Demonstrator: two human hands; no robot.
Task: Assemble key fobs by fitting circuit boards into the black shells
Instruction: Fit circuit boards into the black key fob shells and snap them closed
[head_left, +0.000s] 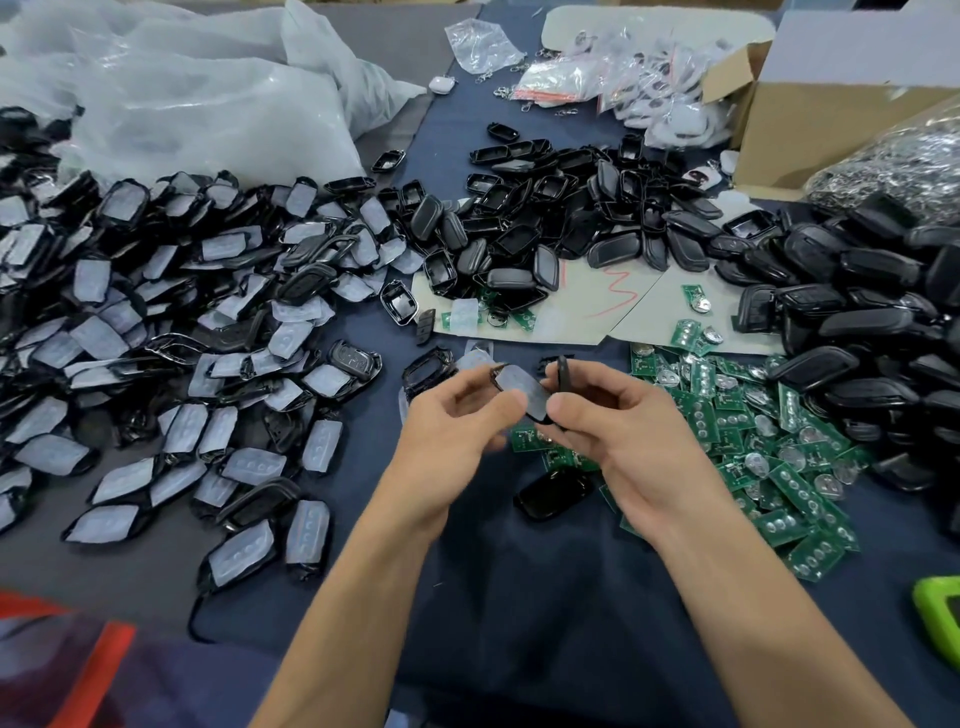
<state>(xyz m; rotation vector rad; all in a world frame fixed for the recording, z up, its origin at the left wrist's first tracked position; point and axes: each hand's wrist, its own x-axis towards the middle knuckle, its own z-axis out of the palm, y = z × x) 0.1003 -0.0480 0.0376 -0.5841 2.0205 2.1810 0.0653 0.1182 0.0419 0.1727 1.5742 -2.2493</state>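
Covering dark blue cloth (519, 597): shell heaps (156, 338), green boards (779, 457).

I see a table (519, 597) under dark blue cloth, with padded shells (156, 322) heaped across the left of the frame and empty black shells (545, 208) at upper centre. Green circuit boards (753, 441) spread right of centre, below a cardboard sheet (597, 306). Closed fobs (857, 312) pile at the right edge and plastic bags (182, 104) fill the upper left.

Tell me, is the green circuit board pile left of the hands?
No, the green circuit boards lie spread to the right of the right hand.
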